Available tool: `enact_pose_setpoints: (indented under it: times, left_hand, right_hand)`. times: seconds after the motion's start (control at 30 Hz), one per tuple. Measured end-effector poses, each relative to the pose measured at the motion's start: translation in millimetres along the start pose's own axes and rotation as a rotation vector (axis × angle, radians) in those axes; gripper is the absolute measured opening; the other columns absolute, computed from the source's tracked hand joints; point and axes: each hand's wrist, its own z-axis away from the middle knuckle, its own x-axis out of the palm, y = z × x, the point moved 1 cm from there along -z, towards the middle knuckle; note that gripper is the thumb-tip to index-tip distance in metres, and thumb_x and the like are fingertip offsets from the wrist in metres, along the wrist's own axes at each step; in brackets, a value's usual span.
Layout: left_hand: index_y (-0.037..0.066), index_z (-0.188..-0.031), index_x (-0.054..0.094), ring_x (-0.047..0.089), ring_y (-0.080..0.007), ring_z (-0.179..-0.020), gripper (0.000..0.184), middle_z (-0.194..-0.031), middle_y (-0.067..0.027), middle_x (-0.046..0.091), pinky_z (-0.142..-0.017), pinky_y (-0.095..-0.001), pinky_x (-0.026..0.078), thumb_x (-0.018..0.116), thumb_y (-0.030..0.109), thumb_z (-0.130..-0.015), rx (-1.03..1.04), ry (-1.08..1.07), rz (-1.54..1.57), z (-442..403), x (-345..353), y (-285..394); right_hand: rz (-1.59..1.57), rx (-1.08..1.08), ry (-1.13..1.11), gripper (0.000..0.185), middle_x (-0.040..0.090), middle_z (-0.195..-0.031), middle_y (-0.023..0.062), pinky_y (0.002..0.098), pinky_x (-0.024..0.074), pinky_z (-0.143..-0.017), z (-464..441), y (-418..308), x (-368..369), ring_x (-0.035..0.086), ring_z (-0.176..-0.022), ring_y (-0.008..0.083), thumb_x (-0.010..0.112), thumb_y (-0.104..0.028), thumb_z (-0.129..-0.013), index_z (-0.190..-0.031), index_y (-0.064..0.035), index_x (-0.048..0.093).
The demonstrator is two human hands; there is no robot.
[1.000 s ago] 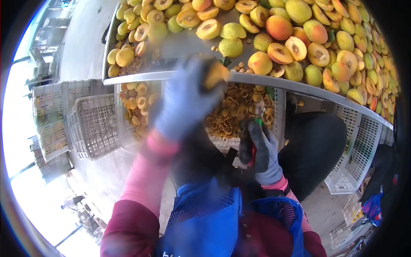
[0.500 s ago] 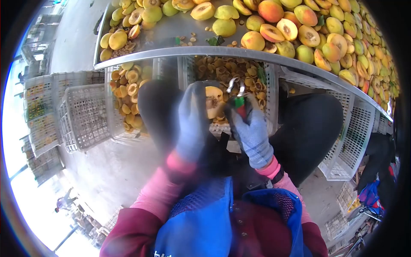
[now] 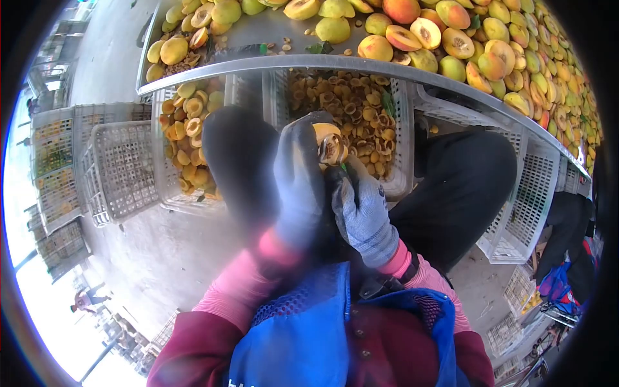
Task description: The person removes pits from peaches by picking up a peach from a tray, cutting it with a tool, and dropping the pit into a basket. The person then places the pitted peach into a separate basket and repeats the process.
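Note:
In my left hand [image 3: 300,174], in a grey-blue glove with dark palm, a halved fruit [image 3: 329,143] is held with its cut face showing. My right hand [image 3: 364,209], gloved alike, is closed round a tool, mostly hidden by the fingers, with a bit of green showing near its top. The tool's curved metal end [image 3: 333,149] lies against the cut face of the fruit. Both hands meet above my lap. Beyond them a crate [image 3: 401,138] holds many hollowed fruit halves [image 3: 361,109].
A metal-edged table [image 3: 258,63] crosses the top, heaped with halved fruits [image 3: 509,58]. Another crate of fruit halves [image 3: 187,138] stands left of my knee. More plastic crates [image 3: 126,171] are at the left and the right [image 3: 525,206]. A person's dark-clothed leg [image 3: 562,226] shows far right.
My left hand came down from the table edge with the fruit half. The tool's metal end, apart from the fruit half a second ago, is now on its cut face.

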Motion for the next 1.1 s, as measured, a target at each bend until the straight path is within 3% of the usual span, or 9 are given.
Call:
enact_pose_setpoints:
  times: [0.17,0.27,0.37,0.6,0.73,0.9,1.0,1.03,1.1]
  left_hand:
    - [-0.005,-0.105,0.055,0.058,-0.0209,-0.081,0.026,-0.095,-0.0155,0.057,-0.071,-0.0294,0.048,0.045,0.017,-0.097,0.04,-0.112,-0.056,0,-4,0]
    - [-0.005,-0.105,0.056,0.058,-0.0206,-0.082,0.027,-0.095,-0.0146,0.058,-0.073,-0.0294,0.047,0.047,0.018,-0.096,0.148,-0.242,-0.231,-4,-8,3]
    - [-0.005,-0.106,0.058,0.057,-0.0182,-0.087,0.029,-0.097,-0.0119,0.06,-0.08,-0.0287,0.046,0.043,0.018,-0.097,0.274,-0.378,-0.368,-13,-10,13]
    - [-0.003,-0.096,0.06,0.062,-0.026,-0.075,0.022,-0.082,-0.0158,0.061,-0.067,-0.0322,0.048,0.047,0.015,-0.089,0.257,-0.529,-0.305,-28,-7,11]
    - [-0.003,-0.123,0.044,0.061,-0.0314,-0.079,0.045,-0.098,-0.0218,0.059,-0.067,-0.0374,0.051,0.059,0.002,-0.081,0.296,-0.629,-0.356,-24,-26,-27]
    - [-0.002,-0.121,0.045,0.06,-0.0276,-0.082,0.038,-0.097,-0.0172,0.059,-0.072,-0.0348,0.051,0.053,0.011,-0.086,0.732,-0.324,-0.58,-7,-37,-44]
    - [0.0,-0.105,0.059,0.06,-0.0171,-0.082,0.037,-0.089,-0.0068,0.063,-0.077,-0.0285,0.049,0.039,0.03,-0.098,0.397,0.401,-0.604,-32,-82,-21]
    - [-0.002,-0.107,0.057,0.06,-0.0205,-0.084,0.035,-0.093,-0.0104,0.062,-0.077,-0.03,0.049,0.042,0.028,-0.097,0.233,0.226,-0.177,-55,-111,22]
    - [0.0,-0.105,0.062,0.06,-0.0202,-0.092,0.035,-0.1,-0.0135,0.062,-0.082,-0.0335,0.047,0.047,0.03,-0.096,0.233,0.179,-0.977,-92,-166,37]
  right_hand:
    - [-0.024,0.196,-0.175,0.034,0.058,-0.089,0.0116,0.0309,0.0484,-0.07,16,26,8,0.059,-0.078,0.0215,0.048,-0.012,-0.094,-0.122,0.0063,0.046]
    - [0.022,-0.081,-0.016,0.034,0.057,-0.089,0.0113,0.0297,0.0489,-0.06,16,26,4,0.058,-0.072,0.0191,0.047,-0.019,-0.096,-0.121,0.0035,0.048]
    - [-0.725,0.534,-0.26,0.033,0.056,-0.078,0.0087,0.0269,0.0424,-0.043,12,20,-4,0.053,-0.056,0.0145,0.047,-0.03,-0.097,-0.109,-0.0005,0.053]
    - [-1.557,1.014,-0.537,0.046,0.043,-0.055,-0.0007,0.024,0.0273,-0.03,12,15,-12,0.038,-0.037,0.0091,0.043,-0.054,-0.092,-0.089,-0.0094,0.052]
    - [-2.194,1.024,-0.773,0.045,0.041,-0.054,-0.002,0.0221,0.0299,-0.03,6,18,-1,0.038,-0.038,0.007,0.04,-0.054,-0.093,-0.085,-0.0103,0.05]
    - [-2.276,0.601,-0.913,0.045,0.04,-0.057,-0.0018,0.0239,0.0303,-0.034,-17,7,-13,0.035,-0.039,0.0091,0.035,-0.053,-0.095,-0.088,-0.0112,0.05]
    - [-2.359,1.067,-0.656,0.047,0.037,-0.057,-0.002,0.0235,0.0283,-0.035,7,61,13,0.032,-0.04,0.0096,0.034,-0.054,-0.095,-0.09,-0.0109,0.052]
    - [-2.248,1.133,-0.678,0.048,0.033,-0.055,-0.0027,0.0236,0.0243,-0.035,10,68,18,0.028,-0.04,0.009,0.034,-0.055,-0.095,-0.088,-0.0118,0.054]
    - [-2.173,1.07,-0.705,0.047,0.034,-0.055,-0.0023,0.0226,0.0255,-0.032,1,58,11,0.03,-0.039,0.008,0.037,-0.051,-0.095,-0.088,-0.0077,0.056]
